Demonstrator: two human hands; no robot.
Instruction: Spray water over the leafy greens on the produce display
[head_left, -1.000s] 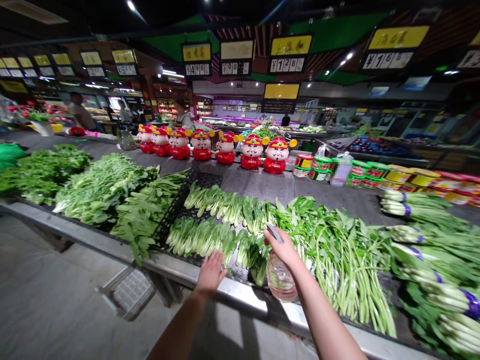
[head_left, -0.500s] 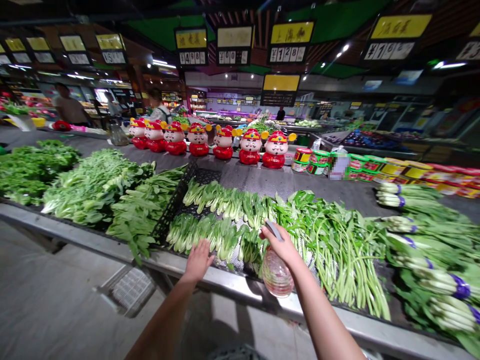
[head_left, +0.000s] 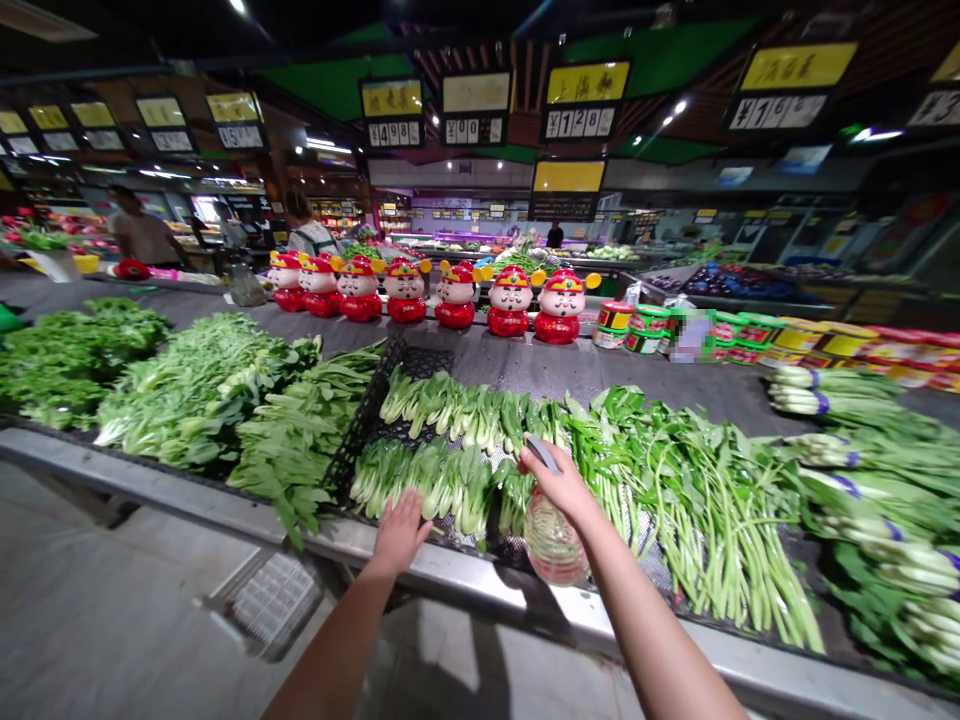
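Observation:
My right hand point(head_left: 556, 482) is closed around the neck of a clear spray bottle point(head_left: 553, 540) with a grey trigger top. The bottle hangs over the front edge of the vegetable display, its round body pinkish at the base. My left hand point(head_left: 403, 530) lies open, fingers spread, at the near ends of the bok choy point(head_left: 420, 480). Two rows of bok choy lie on a perforated black mat. Right of the bottle spreads a heap of long-stemmed water spinach point(head_left: 690, 500).
Leafy greens point(head_left: 195, 390) fill the left side beyond a black crate wall point(head_left: 367, 400). Bundles with purple bands point(head_left: 855, 460) lie at the right. Red figurines point(head_left: 559, 310) and stacked tins point(head_left: 649, 328) line the back. A metal rail point(head_left: 480, 575) runs along the front; a white crate point(head_left: 266, 600) sits below.
The view has shifted slightly, so the display appears farther right and lower. My right hand still grips the spray bottle, and my left hand stays spread near the bok choy.

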